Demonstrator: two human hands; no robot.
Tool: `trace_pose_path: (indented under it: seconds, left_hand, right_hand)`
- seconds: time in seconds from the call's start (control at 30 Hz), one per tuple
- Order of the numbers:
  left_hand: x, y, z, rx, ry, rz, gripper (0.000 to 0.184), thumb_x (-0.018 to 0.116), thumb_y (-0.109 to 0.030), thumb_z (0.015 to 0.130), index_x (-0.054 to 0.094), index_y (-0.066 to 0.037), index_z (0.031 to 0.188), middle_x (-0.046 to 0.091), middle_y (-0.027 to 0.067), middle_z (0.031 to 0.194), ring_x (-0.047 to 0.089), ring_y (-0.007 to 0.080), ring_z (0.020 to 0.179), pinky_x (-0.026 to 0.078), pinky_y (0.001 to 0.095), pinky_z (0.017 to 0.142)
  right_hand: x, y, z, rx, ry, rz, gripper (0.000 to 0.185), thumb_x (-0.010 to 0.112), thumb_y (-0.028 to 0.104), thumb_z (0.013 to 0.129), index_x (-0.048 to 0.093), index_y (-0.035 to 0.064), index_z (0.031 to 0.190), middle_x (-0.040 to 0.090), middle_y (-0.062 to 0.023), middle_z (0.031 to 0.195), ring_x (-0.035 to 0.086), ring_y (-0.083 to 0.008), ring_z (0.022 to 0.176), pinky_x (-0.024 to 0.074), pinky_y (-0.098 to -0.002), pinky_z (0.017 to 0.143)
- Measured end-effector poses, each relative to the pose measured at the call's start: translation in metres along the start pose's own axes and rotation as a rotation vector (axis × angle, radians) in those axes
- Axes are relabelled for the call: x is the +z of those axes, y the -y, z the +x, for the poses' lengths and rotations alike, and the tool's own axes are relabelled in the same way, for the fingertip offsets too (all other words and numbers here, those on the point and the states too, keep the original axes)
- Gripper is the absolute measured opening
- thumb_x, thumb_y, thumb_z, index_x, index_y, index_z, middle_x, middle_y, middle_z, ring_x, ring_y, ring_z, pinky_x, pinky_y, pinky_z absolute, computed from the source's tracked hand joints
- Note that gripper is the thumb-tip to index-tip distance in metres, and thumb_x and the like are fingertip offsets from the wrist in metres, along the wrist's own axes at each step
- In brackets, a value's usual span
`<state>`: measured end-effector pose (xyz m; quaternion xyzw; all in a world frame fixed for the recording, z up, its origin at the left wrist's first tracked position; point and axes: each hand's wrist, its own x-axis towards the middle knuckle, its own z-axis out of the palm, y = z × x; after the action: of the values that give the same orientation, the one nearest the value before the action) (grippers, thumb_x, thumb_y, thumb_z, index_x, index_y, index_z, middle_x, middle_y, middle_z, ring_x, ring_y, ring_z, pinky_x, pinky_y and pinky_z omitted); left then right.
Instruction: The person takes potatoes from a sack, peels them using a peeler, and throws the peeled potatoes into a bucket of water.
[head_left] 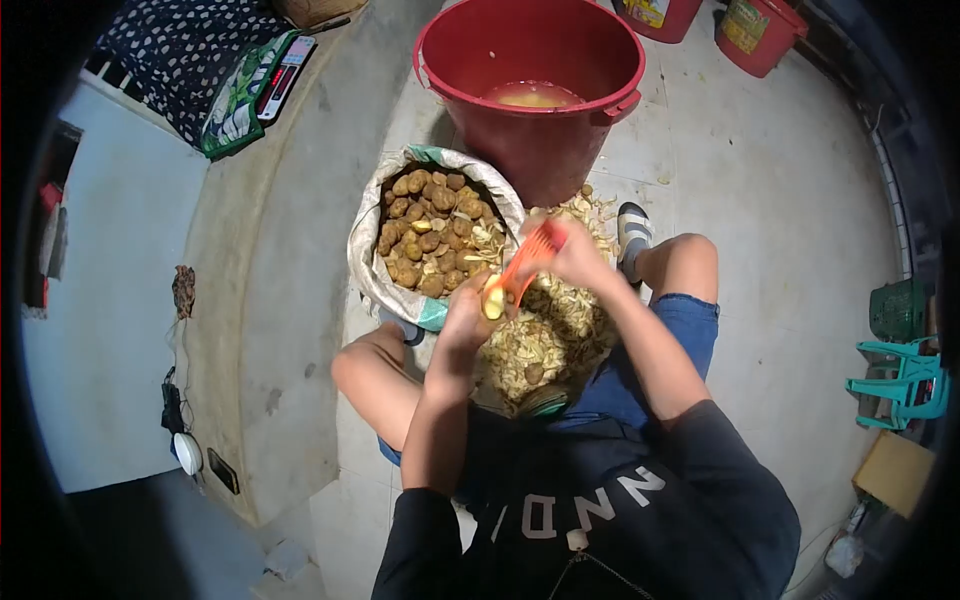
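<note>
In my left hand [467,316] is a partly peeled potato [494,298], its pale yellow flesh facing up. My right hand [578,255] is closed around an orange-red peeler [530,260], somewhat blurred, whose lower end is close to the potato. Just beyond my left hand stands an open white sack [365,255] with its rim rolled down, full of unpeeled brown potatoes [425,225] and some peel scraps. Beneath both hands, between my legs, lies a large heap of potato peelings [550,330], with a small brown potato [534,373] on it.
A big red bucket [540,125] with some cloudy liquid stands behind the sack. Two more red buckets [760,35] are at the back right. Turquoise stools [900,385] and a green basket [897,310] sit at the right. A concrete ledge [290,200] runs along the left.
</note>
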<state>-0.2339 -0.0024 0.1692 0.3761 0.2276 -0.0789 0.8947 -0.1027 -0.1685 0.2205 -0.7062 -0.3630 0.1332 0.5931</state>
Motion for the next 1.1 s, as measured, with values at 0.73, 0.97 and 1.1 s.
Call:
trace_pose_path:
  seconds: [0.73, 0.97, 1.1]
  left_hand:
    - [0.016, -0.007, -0.001, -0.009, 0.014, -0.107, 0.035, 0.043, -0.022, 0.099, 0.054, 0.002, 0.123, 0.064, 0.0079, 0.098, 0.063, 0.0158, 0.080, 0.052, 0.0294, 0.068]
    - [-0.031, 0.012, 0.016, 0.503, 0.073, 0.798, 0.027, 0.043, -0.018, 0.099, 0.058, 0.001, 0.110, 0.065, 0.0086, 0.094, 0.064, 0.0166, 0.077, 0.054, 0.0292, 0.064]
    - [-0.016, 0.008, 0.013, 0.076, 0.031, -0.027, 0.026, 0.042, -0.015, 0.098, 0.060, 0.004, 0.104, 0.065, 0.0110, 0.091, 0.065, 0.0210, 0.076, 0.054, 0.0312, 0.063]
  right_hand:
    - [0.008, 0.000, -0.009, -0.118, 0.060, -0.198, 0.046, 0.088, 0.026, 0.066, 0.063, 0.0061, 0.100, 0.069, -0.0092, 0.091, 0.064, -0.0176, 0.083, 0.0507, -0.0324, 0.080]
    - [-0.010, -0.018, 0.010, 0.178, -0.100, 0.006, 0.045, 0.087, 0.015, 0.067, 0.062, 0.0012, 0.102, 0.067, -0.0072, 0.087, 0.061, -0.0121, 0.081, 0.0500, -0.0297, 0.076]
    - [0.006, 0.002, -0.006, -0.053, 0.077, -0.234, 0.050, 0.089, 0.016, 0.065, 0.064, 0.0012, 0.106, 0.067, -0.0024, 0.090, 0.059, -0.0100, 0.084, 0.0498, -0.0292, 0.080]
